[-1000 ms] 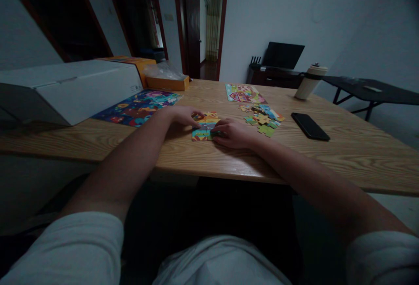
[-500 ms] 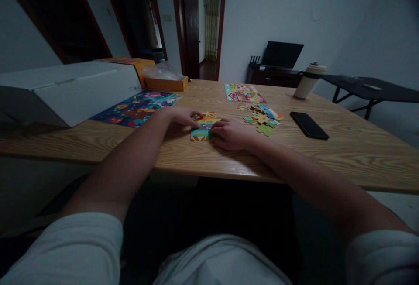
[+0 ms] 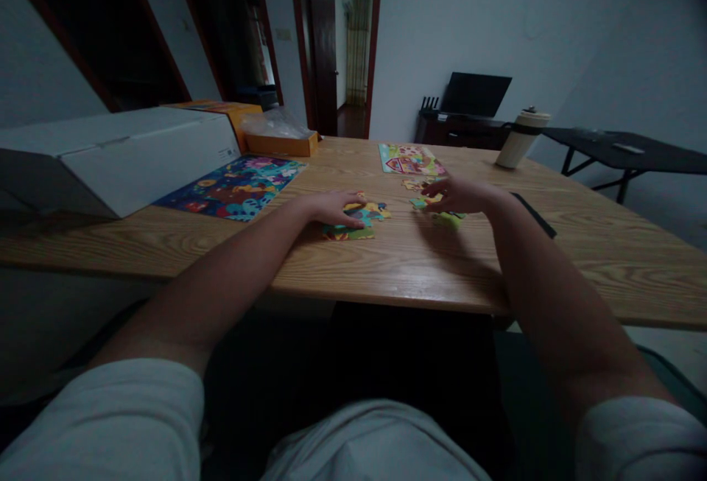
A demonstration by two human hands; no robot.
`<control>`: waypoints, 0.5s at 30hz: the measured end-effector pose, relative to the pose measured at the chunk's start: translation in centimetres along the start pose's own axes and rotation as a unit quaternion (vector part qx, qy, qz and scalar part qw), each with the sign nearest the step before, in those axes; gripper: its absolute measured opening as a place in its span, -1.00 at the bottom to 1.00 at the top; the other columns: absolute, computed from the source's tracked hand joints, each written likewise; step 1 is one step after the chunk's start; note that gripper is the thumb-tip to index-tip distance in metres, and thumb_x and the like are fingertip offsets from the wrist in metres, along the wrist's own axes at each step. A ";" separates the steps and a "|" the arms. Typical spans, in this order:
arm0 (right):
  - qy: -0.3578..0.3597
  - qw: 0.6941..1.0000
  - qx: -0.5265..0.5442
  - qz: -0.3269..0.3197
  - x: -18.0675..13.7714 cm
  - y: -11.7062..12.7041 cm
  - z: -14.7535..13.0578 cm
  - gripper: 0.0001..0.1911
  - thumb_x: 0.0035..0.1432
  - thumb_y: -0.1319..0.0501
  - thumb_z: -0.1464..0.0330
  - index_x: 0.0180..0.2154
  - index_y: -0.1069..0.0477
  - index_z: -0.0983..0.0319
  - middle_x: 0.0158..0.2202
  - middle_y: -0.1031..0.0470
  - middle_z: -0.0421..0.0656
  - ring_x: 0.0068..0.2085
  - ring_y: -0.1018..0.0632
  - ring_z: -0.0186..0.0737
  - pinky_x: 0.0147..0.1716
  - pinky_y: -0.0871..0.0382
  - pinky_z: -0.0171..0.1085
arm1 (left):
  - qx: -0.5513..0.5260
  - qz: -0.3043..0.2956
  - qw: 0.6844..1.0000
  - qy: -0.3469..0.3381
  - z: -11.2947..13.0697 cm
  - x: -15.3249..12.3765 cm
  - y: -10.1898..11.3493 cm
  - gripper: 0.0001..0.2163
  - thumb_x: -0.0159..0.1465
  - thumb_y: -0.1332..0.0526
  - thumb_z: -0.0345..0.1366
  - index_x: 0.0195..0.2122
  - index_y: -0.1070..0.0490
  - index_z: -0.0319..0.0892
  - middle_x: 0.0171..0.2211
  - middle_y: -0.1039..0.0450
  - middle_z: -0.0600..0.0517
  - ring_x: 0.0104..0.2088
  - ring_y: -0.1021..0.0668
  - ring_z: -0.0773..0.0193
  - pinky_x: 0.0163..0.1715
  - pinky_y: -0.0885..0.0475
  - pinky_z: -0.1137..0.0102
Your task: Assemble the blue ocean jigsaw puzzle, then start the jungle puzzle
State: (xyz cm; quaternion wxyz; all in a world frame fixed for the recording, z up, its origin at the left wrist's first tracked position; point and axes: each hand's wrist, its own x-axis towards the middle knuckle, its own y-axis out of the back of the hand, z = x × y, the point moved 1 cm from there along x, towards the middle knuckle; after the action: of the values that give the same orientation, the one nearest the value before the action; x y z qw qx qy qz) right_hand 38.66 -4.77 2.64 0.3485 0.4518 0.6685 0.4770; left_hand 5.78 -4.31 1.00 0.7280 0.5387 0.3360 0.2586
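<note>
My left hand (image 3: pixel 336 210) lies over the partly joined jigsaw puzzle (image 3: pixel 359 233), its fingers stretched out and apart across the pieces. Part of that puzzle is covered by the hand. To the right, my right hand (image 3: pixel 458 196) hovers at the pile of loose puzzle pieces (image 3: pixel 448 220), fingers spread and pointing left. No piece shows between those fingers. Much of the pile is hidden behind the hand.
A finished-looking picture sheet (image 3: pixel 412 160) lies behind the pieces. At left are a dark blue puzzle picture (image 3: pixel 237 188), a white box (image 3: pixel 149 157) and an orange box (image 3: pixel 281 144) with clear plastic. At right stand a bottle (image 3: pixel 522 141) and a phone (image 3: pixel 535 216).
My right hand has left the joined puzzle and moved right to the loose pieces, now partly covering the phone. My left hand has shifted slightly right and spread over the joined pieces.
</note>
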 end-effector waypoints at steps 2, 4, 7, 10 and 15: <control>-0.040 0.997 -0.046 -0.046 0.0 -0.1 0.8 -0.47 0.06 -0.39 0.19 0.09 -0.55 0.14 -0.08 -0.63 -0.09 -0.21 -0.61 -0.10 -0.24 -0.47 -0.22 | -0.001 -0.014 1.000 -0.001 0.0 0.1 -0.2 -0.11 0.17 -0.13 0.30 0.44 -0.06 -0.05 0.46 0.03 -0.06 0.39 -0.13 -0.08 0.32 -0.04 0.19; -0.051 0.994 -0.072 -0.065 0.1 -0.4 0.9 -0.50 0.08 -0.37 0.21 0.08 -0.55 0.11 -0.16 -0.65 -0.14 -0.23 -0.61 -0.11 -0.25 -0.46 -0.23 | -0.002 -0.019 1.000 -0.005 -0.2 0.1 -0.2 -0.12 0.18 -0.14 0.29 0.44 -0.05 -0.04 0.45 0.00 -0.06 0.39 -0.14 -0.07 0.32 -0.05 0.19; -0.038 0.993 -0.096 -0.060 0.5 -1.1 0.4 -0.55 0.11 -0.32 0.23 0.06 -0.57 0.07 -0.22 -0.66 -0.16 -0.25 -0.61 -0.11 -0.25 -0.45 -0.23 | -0.002 -0.022 1.000 -0.012 -0.6 0.0 0.0 -0.15 0.19 -0.15 0.27 0.43 -0.06 -0.02 0.45 -0.01 -0.05 0.38 -0.15 -0.05 0.32 -0.05 0.17; -0.046 0.992 -0.112 -0.043 1.1 -1.7 0.4 -0.48 0.12 -0.30 0.25 0.15 -0.51 0.09 -0.15 -0.66 -0.10 -0.21 -0.61 -0.09 -0.21 -0.45 -0.22 | -0.008 -0.024 1.000 -0.016 -1.0 0.0 0.1 -0.16 0.18 -0.17 0.26 0.42 -0.08 0.00 0.44 -0.03 -0.04 0.38 -0.16 -0.03 0.32 -0.06 0.17; 0.003 0.990 -0.142 -0.018 1.9 -2.4 0.6 -0.53 0.15 -0.29 0.28 0.12 -0.53 0.08 0.03 -0.60 -0.09 -0.05 -0.58 -0.06 -0.08 -0.42 -0.21 | -0.018 -0.027 0.999 -0.026 -1.2 -0.1 0.2 -0.18 0.21 -0.13 0.25 0.42 -0.11 -0.06 0.44 -0.03 -0.08 0.37 -0.19 -0.03 0.31 -0.07 0.19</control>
State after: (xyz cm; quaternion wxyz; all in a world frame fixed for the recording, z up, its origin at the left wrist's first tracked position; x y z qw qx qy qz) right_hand 37.94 -3.15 0.08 0.4159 0.3844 0.6029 0.5619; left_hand 4.78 -3.56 0.95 0.7528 0.5227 0.3266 0.2312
